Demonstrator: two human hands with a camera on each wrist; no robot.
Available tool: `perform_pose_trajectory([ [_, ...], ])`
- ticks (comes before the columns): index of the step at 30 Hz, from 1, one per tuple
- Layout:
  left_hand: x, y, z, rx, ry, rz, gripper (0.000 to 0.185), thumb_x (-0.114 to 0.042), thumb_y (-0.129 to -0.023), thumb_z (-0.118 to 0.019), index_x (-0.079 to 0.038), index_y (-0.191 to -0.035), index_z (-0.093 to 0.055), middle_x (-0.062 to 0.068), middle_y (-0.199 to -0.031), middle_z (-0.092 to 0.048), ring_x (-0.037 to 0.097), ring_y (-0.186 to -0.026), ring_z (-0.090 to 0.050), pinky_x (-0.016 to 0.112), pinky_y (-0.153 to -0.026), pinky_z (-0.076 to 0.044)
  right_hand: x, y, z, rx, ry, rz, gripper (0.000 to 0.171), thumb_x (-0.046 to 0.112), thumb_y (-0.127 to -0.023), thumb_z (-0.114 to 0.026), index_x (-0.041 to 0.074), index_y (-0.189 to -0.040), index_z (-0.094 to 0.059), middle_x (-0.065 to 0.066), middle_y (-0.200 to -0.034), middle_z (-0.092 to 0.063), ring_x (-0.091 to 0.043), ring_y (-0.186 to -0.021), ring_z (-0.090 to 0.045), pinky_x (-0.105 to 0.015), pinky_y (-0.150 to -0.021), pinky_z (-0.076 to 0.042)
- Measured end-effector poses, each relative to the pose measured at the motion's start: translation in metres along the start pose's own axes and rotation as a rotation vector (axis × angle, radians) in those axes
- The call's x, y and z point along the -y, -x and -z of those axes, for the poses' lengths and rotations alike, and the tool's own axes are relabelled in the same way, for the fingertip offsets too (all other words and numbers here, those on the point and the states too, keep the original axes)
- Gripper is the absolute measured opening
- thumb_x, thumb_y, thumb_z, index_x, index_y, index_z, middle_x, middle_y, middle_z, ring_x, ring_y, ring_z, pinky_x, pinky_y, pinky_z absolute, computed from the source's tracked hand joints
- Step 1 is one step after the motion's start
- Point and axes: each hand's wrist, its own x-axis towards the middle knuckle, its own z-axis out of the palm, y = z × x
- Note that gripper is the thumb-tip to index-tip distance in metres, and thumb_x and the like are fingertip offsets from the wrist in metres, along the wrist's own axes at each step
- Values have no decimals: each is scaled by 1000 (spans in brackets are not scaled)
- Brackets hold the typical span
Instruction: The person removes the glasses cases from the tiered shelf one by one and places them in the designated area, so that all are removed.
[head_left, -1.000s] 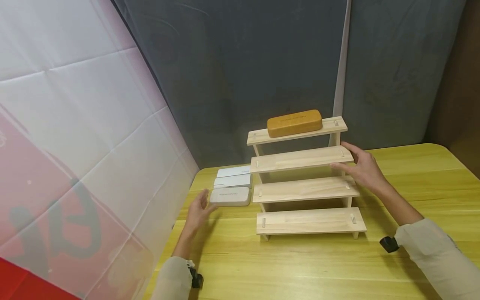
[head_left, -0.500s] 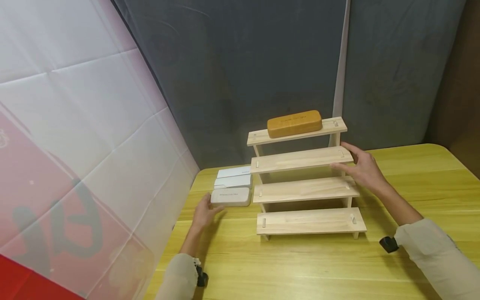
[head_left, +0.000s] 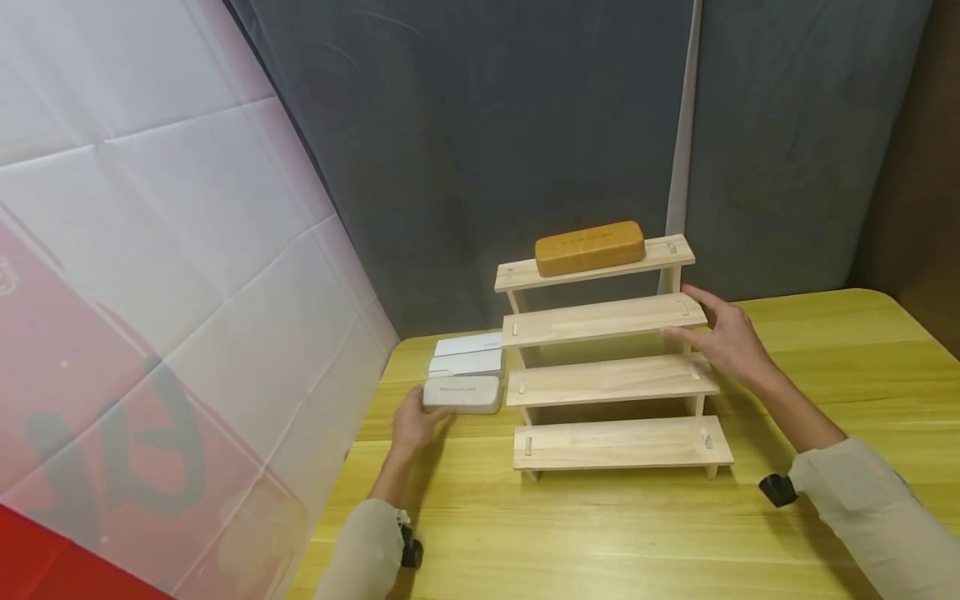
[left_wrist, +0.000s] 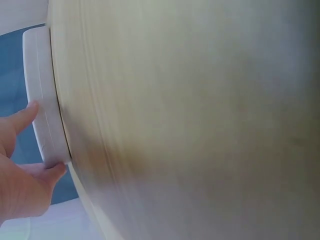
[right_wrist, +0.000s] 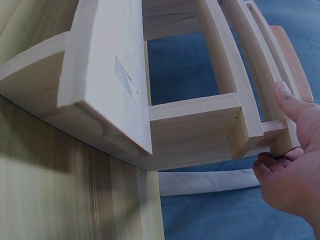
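Pale wood stand point(head_left: 607, 318), four stepped shelves: centre to right of the head view, standing on a yellow wood-grain table point(head_left: 585, 533). Top shelf carries one orange-brown case point(head_left: 589, 248), rounded edges, a line of small dark lettering on its upper face.

Light grey case point(head_left: 465, 394), one: left of the stand, near the middle of the frame, lying flat on the table, small lettering on top. Just behind it, two white flat items point(head_left: 467, 362) point(head_left: 468, 343), one beyond the other.

Left hand point(head_left: 412, 423): at the left end of the light grey case, pinching it, thumb along the near side and fingers round the end; in the left wrist view the contact sits at the left edge of the frame.

Right hand point(head_left: 727, 337): gripping the right end of the second shelf from the top, thumb at its front edge, fingers behind.

Beige sleeves point(head_left: 862, 492), two: lower left and lower right. Dark grey curtain point(head_left: 465, 150): across the upper frame. White and pink printed sheet point(head_left: 172, 200): left side.
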Motion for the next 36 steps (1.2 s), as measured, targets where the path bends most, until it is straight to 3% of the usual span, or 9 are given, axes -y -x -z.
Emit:
perform_pose_trajectory([
  [4, -2, 0, -2, -5, -8, 32, 58, -24, -89, -89, 5, -131, -61, 27, -126, -69, 45, -118, -64, 59, -101, -51, -1, 0, -1, -5, 8, 4, 91, 33, -96, -83, 1, -165, -33, -31, -161, -42, -44, -141, -43, -65, -109, -42],
  [9, -6, -1, -5, -9, -33, 52, 61, -25, -90, -87, 7, -134, -60, 29, -130, -68, 47, -123, -62, 58, -107, -49, -1, 0, -1, -13, 35, 4, 90, 34, -96, -83, 3, -165, -34, -30, -161, -42, -37, -121, -46, -53, -94, -42],
  [18, -16, -1, -6, -23, -52, 60, 64, -25, -90, -88, 12, -134, -58, 33, -130, -66, 50, -122, -63, 59, -105, -51, -1, 0, -1, -14, 29, 5, 90, 33, -96, -83, 1, -165, -34, -31, -160, -42, -38, -122, -45, -56, -97, -43],
  [26, -18, -2, -6, -28, -67, 61, 64, -26, -90, -87, 11, -134, -59, 33, -130, -66, 51, -121, -63, 59, -104, -51, 0, -1, 0, -15, 44, -4, 90, 36, -96, -83, 4, -165, -35, -28, -162, -42, -34, -118, -44, -37, -89, -39],
  [28, -17, -3, -6, -25, -63, 62, 65, -25, -90, -87, 12, -135, -58, 34, -131, -66, 51, -121, -62, 60, -105, -50, 0, 0, 0, -14, 48, -1, 90, 36, -96, -83, 4, -165, -35, -29, -160, -44, -35, -115, -44, -38, -86, -37],
  [29, -17, -3, -6, -24, -62, 63, 65, -25, -90, -87, 12, -135, -58, 34, -131, -66, 51, -121, -62, 60, -105, -50, 0, 0, 0, -15, 52, -1, 90, 36, -96, -82, 4, -165, -35, -30, -150, -51, -34, -112, -45, -38, -84, -37],
  [34, -17, -6, -7, -9, -68, 75, 64, -25, -90, -87, 11, -134, -58, 33, -129, -66, 51, -121, -62, 60, -105, -50, -1, 0, 0, -10, 27, 3, 90, 34, -96, -82, 2, -165, -34, -32, -154, -48, -38, -122, -47, -54, -97, -45],
  [36, -17, -8, -7, 0, -73, 80, 63, -25, -91, -86, 11, -134, -57, 33, -129, -66, 51, -121, -62, 60, -105, -50, -1, 0, 0, -6, 9, 2, 91, 33, -96, -83, 2, -165, -33, -31, -165, -35, -40, -131, -43, -63, -105, -42],
])
